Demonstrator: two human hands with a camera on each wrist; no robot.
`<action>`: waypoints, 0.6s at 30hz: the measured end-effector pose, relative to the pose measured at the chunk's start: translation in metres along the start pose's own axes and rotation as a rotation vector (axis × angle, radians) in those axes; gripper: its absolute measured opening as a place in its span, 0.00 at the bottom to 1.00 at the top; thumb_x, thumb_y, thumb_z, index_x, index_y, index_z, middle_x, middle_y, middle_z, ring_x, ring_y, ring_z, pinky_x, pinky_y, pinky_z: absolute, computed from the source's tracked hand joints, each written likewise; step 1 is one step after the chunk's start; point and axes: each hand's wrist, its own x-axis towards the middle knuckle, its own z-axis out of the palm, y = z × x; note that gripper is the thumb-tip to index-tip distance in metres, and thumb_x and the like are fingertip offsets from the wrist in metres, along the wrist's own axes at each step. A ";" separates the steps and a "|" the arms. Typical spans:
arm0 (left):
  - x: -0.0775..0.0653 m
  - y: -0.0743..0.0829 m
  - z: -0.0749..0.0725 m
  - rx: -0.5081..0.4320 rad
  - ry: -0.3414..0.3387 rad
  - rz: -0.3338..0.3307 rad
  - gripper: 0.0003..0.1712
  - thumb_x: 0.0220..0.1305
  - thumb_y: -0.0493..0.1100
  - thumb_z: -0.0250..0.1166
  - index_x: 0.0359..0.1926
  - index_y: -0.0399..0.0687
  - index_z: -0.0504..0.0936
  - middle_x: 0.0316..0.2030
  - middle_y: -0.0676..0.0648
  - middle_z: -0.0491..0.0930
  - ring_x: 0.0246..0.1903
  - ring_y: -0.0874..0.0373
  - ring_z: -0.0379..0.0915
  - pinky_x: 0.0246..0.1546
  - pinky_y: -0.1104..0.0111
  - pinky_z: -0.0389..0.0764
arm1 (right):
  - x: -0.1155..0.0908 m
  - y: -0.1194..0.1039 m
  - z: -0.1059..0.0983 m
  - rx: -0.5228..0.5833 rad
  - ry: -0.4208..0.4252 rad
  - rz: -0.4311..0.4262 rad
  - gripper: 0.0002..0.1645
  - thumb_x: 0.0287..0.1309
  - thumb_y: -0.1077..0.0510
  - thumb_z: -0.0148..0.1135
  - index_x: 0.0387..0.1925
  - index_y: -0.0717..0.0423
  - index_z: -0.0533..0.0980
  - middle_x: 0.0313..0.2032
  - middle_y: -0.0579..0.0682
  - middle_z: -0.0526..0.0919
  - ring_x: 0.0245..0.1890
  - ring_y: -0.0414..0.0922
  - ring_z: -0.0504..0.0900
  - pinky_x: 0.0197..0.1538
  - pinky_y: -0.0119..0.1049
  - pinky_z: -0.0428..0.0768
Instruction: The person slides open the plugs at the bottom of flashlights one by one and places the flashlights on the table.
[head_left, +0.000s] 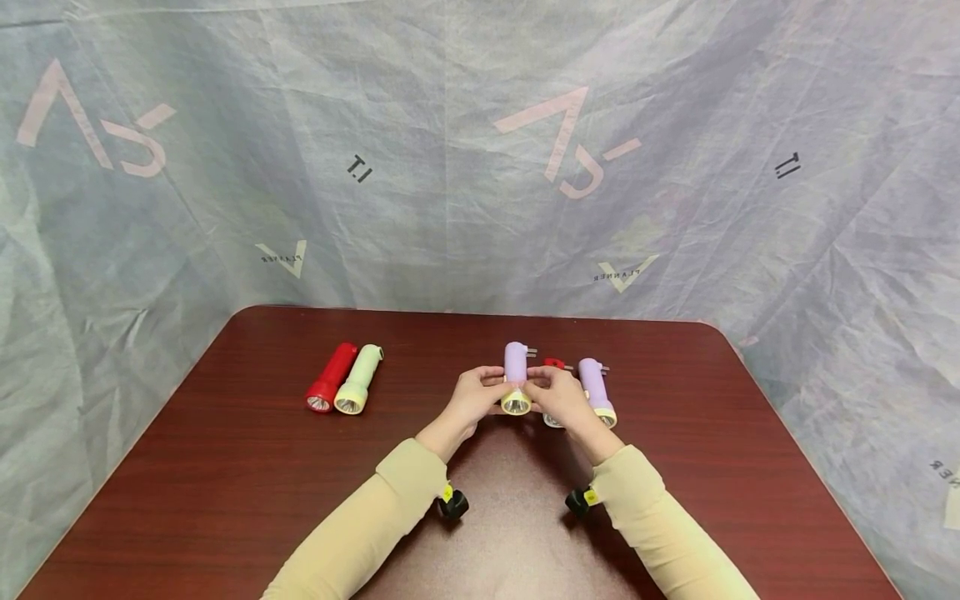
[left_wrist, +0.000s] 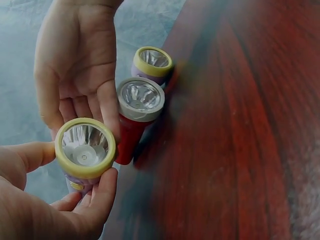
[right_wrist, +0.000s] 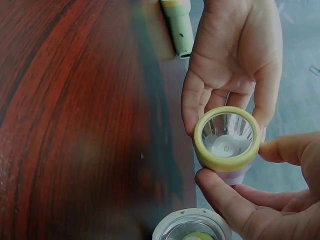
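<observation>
Both hands grip a lavender flashlight (head_left: 515,360) with a pale yellow rim, its lens facing me and two prongs jutting from its rear side. My left hand (head_left: 472,397) pinches it from the left, thumb across the body near the head. From the right, my right hand (head_left: 562,398) holds it the same way. In the left wrist view a small yellow switch (left_wrist: 76,185) shows below the lens. Close beside the right hand lie a red flashlight (left_wrist: 131,137) with a whitish rim, partly hidden by that hand in the head view, and another lavender flashlight (head_left: 592,379).
Left on the dark red wooden table (head_left: 202,467), a red flashlight (head_left: 333,373) and a pale green flashlight (head_left: 363,372) lie side by side. Grey printed fabric (head_left: 420,125) hangs behind and at both sides. A black wrist camera (head_left: 452,505) sits under the left cuff.
</observation>
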 end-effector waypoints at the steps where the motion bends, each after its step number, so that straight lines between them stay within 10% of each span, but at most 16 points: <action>1: -0.002 0.002 0.001 0.000 -0.005 0.001 0.28 0.59 0.36 0.65 0.58 0.28 0.69 0.49 0.33 0.76 0.37 0.57 0.78 0.34 0.63 0.85 | 0.000 0.000 0.000 -0.029 0.007 -0.007 0.23 0.60 0.60 0.58 0.54 0.68 0.72 0.46 0.65 0.81 0.38 0.48 0.83 0.38 0.36 0.84; 18: 0.006 -0.012 0.006 0.060 0.022 -0.017 0.27 0.60 0.37 0.64 0.59 0.28 0.69 0.49 0.33 0.76 0.37 0.56 0.78 0.33 0.62 0.85 | -0.005 -0.003 0.004 -0.403 0.044 -0.143 0.21 0.57 0.59 0.62 0.49 0.70 0.76 0.45 0.63 0.82 0.45 0.54 0.82 0.47 0.45 0.80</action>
